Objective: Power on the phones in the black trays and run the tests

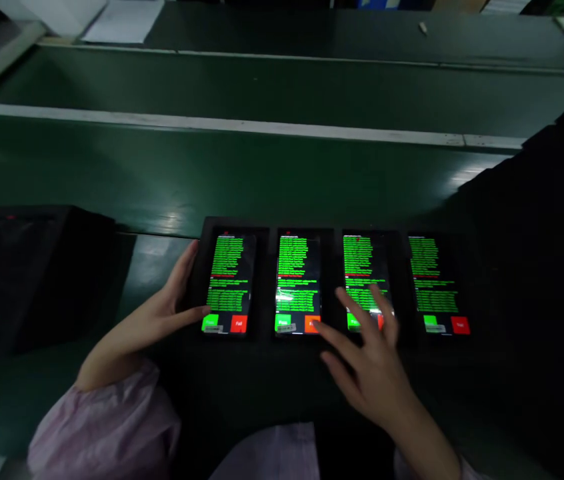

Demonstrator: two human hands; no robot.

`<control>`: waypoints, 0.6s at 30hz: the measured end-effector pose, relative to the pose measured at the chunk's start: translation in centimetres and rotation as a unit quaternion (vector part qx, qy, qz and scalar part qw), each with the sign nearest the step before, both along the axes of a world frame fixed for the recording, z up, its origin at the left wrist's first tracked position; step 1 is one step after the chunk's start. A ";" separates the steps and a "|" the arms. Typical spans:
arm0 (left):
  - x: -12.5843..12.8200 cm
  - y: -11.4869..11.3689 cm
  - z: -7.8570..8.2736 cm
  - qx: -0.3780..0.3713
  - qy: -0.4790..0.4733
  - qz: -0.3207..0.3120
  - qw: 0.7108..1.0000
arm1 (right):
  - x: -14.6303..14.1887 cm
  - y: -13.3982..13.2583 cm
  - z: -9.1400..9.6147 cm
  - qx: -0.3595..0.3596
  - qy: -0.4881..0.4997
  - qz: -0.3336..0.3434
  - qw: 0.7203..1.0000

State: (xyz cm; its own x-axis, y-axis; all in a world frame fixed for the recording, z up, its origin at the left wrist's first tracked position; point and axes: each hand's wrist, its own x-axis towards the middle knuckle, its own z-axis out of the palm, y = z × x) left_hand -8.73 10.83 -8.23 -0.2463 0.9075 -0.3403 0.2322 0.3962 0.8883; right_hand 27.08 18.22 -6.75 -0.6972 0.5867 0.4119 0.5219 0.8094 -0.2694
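Note:
Several phones lie side by side in a black tray on the green bench, each screen lit with green text above a green and a red button. My left hand rests open against the tray's left edge, thumb reaching toward the green button of the leftmost phone. My right hand hovers open with fingers spread over the lower part of the third phone, partly covering its buttons. The second phone and the rightmost phone are untouched.
A dark box-like unit stands at the left. A black stack rises at the right. Beyond the tray runs a green conveyor belt with pale rails, and white papers lie at the far left.

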 end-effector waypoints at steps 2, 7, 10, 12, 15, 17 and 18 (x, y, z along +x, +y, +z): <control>-0.3 -0.3 -0.3 0.027 0.016 -0.032 0.999 | -2.1 -1.1 -0.2 -0.013 -0.039 0.022 0.999; -0.5 -1.2 -1.5 0.060 0.084 -0.081 0.991 | -3.2 -1.4 0.2 -0.033 -0.011 -0.006 0.999; -1.1 -1.7 -2.6 0.094 0.144 -0.098 0.980 | 0.9 0.1 0.4 0.014 0.084 -0.085 0.993; -1.5 -2.0 -3.3 0.100 0.155 -0.092 0.979 | 4.6 1.0 0.3 0.063 0.110 -0.168 0.978; -2.0 -2.2 -3.7 0.082 0.112 -0.062 0.988 | 9.1 1.9 -0.3 0.122 0.095 -0.252 0.955; -1.9 -2.0 -3.5 0.071 0.085 -0.028 0.993 | 10.7 2.2 -0.8 0.136 0.085 -0.255 0.953; -1.8 -1.9 -3.3 0.067 0.080 -0.012 0.994 | 11.0 2.3 -1.0 0.136 0.086 -0.251 0.954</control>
State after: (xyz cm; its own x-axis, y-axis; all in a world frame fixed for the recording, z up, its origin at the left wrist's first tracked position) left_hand -10.54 8.93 -11.51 -0.2659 0.9482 -0.1738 0.3826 0.2693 0.8838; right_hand 38.12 20.48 -7.73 -0.2650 0.6841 0.6796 0.8298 0.5208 -0.2006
